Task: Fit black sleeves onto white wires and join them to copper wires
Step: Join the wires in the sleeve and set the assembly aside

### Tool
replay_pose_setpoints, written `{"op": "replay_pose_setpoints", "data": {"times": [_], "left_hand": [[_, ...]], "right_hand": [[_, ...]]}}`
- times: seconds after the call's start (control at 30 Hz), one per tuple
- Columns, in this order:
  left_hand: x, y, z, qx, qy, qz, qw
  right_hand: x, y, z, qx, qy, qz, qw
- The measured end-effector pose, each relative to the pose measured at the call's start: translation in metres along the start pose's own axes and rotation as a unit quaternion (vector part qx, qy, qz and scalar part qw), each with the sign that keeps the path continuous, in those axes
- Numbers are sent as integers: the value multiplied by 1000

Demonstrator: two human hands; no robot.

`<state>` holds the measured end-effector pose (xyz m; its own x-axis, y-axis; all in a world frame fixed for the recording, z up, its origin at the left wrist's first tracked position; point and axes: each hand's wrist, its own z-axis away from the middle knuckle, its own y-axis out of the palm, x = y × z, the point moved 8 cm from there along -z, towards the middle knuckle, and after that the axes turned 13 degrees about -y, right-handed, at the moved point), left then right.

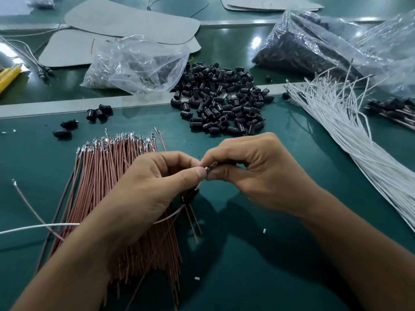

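Both hands meet above the green table. My left hand [157, 182] pinches the end of a white wire [40, 226] that trails off to the left, and a black sleeve [189, 195] hangs on it just below my thumb. My right hand [253, 167] pinches a small dark metal-tipped piece [211, 165] against the left fingertips. A bundle of copper wires [107, 176] lies under my left forearm. A heap of black sleeves [222, 99] sits behind the hands. A long bundle of white wires [350, 131] runs along the right.
Two clear plastic bags stand at the back, one [143, 66] near the middle and one full of dark parts [325, 43] at the right. Grey sheets [125, 21] lie at the back left. Finished sleeved wires [390, 108] rest at the far right. A metal strip [67, 106] crosses the table.
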<state>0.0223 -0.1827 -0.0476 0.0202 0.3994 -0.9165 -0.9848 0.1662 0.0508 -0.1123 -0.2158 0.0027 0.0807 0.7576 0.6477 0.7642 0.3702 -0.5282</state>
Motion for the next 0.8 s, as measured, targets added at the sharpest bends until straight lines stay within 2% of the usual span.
{"op": "replay_pose_setpoints", "data": {"times": [0.1, 0.2, 0.33, 0.43, 0.57, 0.8], "left_hand": [[-3, -6, 5, 24, 15, -10, 1000], [-10, -14, 12, -13, 63, -110, 992], [-19, -20, 17, -99, 127, -196, 967], [-24, -17, 20, -91, 163, -212, 959], [-25, -12, 22, -75, 169, -227, 956], [-33, -3, 28, -131, 230, -243, 933]], "right_hand": [[-7, -10, 4, -51, 21, -25, 998], [-15, -17, 9, -93, 48, -65, 992], [-14, -17, 9, -93, 27, -27, 995], [-13, -19, 10, -102, 13, -13, 995], [-9, -21, 9, -103, -5, 14, 995], [2, -11, 7, -74, -41, 68, 994]]}}
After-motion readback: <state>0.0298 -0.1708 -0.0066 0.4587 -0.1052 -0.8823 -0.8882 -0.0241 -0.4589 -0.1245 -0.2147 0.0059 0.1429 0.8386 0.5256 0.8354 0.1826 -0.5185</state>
